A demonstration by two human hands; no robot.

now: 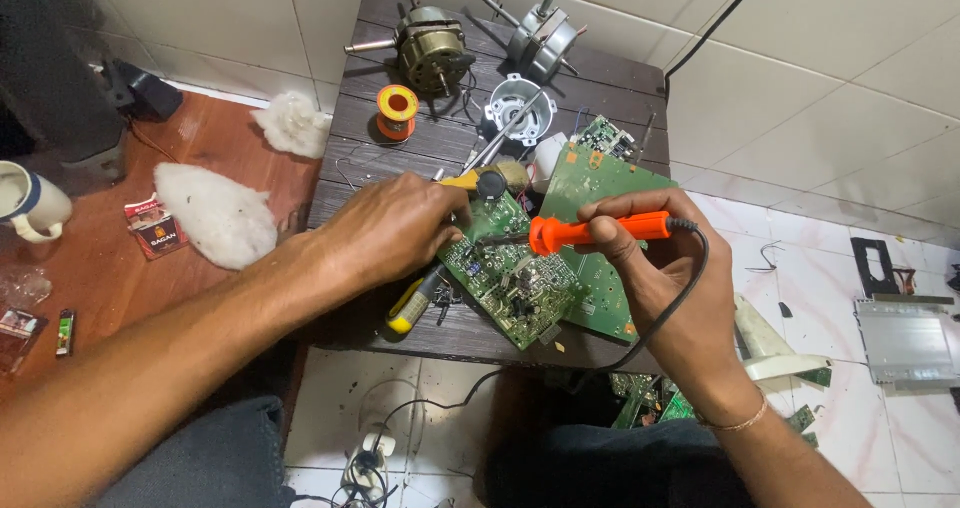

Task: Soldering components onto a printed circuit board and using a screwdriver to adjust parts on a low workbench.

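An orange iron (590, 232) is gripped by the right hand (660, 268). A board (510, 273), stiff but fragile, is pinned at nine o'clock by the closed left hand (395, 230); edges are judged safest for holding

Bare forearms, thin bracelet (738, 424) on right wrist, dark blue trousers (610, 468).

An orange-handled soldering iron (590, 231) lies nearly level at centre frame, its dark tip pointing left onto a green circuit board (510, 273) crowded with components. The board sits tilted on a dark wooden table's near edge, overlapping a second, larger green board (598, 183) to its right.
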